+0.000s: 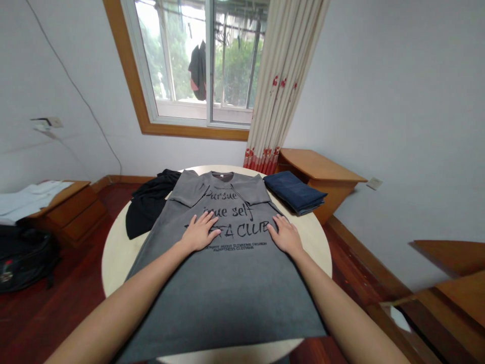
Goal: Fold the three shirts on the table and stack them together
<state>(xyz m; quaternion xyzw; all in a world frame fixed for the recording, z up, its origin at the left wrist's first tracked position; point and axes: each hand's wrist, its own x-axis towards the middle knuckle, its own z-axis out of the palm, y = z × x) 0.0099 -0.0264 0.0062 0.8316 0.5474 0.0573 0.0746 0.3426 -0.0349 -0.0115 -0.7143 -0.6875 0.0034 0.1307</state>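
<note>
A grey T-shirt [231,283] with black lettering lies spread face up, its collar at the far side and its hem toward me. Both sleeves are laid inward over the chest. My left hand [199,232] rests flat on the left part of the print, fingers spread. On the right edge of the lettering lies my right hand [286,234], also flat with its fingers apart. Neither hand grips the cloth. The shirt's hem reaches past the near edge of the round table [117,253].
Black crumpled clothing [146,205] lies left of the shirt, and folded dark blue jeans [295,191] lie to its right. A wooden desk [322,169] stands behind the table by the curtain [284,91]. At left are a low cabinet [71,212] and a black bag [26,258].
</note>
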